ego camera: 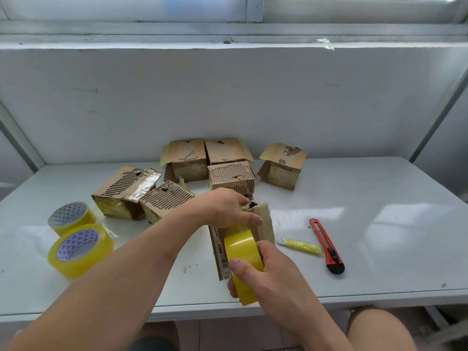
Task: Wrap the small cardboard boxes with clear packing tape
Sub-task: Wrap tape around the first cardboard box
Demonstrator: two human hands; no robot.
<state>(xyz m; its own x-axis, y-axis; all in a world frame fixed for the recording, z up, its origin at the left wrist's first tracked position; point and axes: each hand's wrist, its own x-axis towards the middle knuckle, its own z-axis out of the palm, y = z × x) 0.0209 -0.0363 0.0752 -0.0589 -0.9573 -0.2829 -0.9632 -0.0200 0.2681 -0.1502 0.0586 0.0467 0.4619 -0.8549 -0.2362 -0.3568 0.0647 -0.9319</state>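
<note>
A small cardboard box [266, 221] stands on the white table [379, 236] in front of me. My left hand [228, 207] lies over its top and holds it, thumb along the near side. My right hand [268, 274] grips a yellowish roll of packing tape [240, 249] held on edge against the box's front face. The box's lower front is partly hidden behind the roll and my right hand.
Several worn cardboard boxes [233, 176] sit in a cluster behind. Two more tape rolls [78, 249] lie at the left. A red utility knife [328, 245] and a crumpled tape scrap [301, 245] lie at the right. A white wall [228, 102] backs the table.
</note>
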